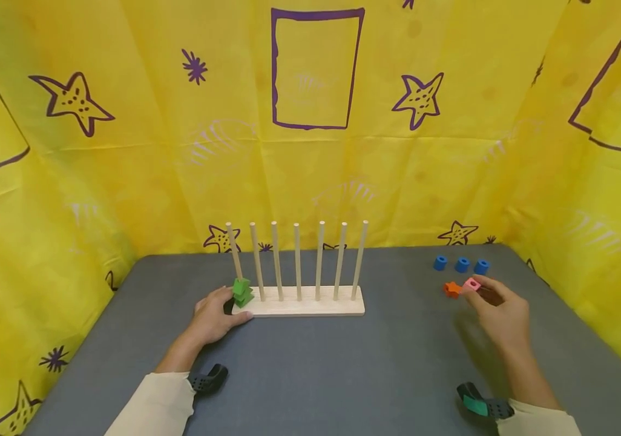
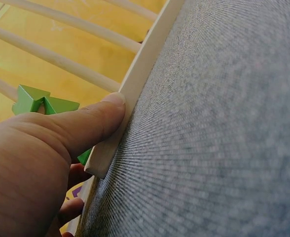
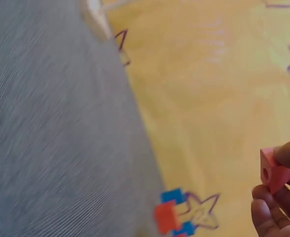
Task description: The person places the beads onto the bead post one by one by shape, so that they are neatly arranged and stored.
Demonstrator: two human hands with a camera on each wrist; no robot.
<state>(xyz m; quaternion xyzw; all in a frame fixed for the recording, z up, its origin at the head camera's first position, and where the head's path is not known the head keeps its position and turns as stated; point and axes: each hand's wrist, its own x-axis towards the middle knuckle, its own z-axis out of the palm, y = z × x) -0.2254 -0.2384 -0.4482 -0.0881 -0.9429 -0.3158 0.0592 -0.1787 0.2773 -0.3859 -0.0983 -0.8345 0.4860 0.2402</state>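
Note:
A wooden peg stand (image 1: pixel 299 309) with a row of upright pegs sits on the grey table. Green angular beads (image 1: pixel 242 292) are stacked low on its leftmost peg. My left hand (image 1: pixel 215 316) grips the stand's left end; in the left wrist view the thumb (image 2: pixel 98 121) lies along the base's front edge, with other fingers partly hidden behind. Over at the right, my right hand (image 1: pixel 501 312) pinches a small pink bead (image 3: pixel 274 170) with a hole, held up off the table between thumb and fingertips. Beside it in the head view is an orange star-like bead (image 1: pixel 452 289).
Three blue beads, among them a middle blue bead (image 1: pixel 462 264), stand in a row at the back right of the table (image 1: pixel 343 375). A yellow patterned cloth (image 1: pixel 310 169) hangs behind and along both sides of the table.

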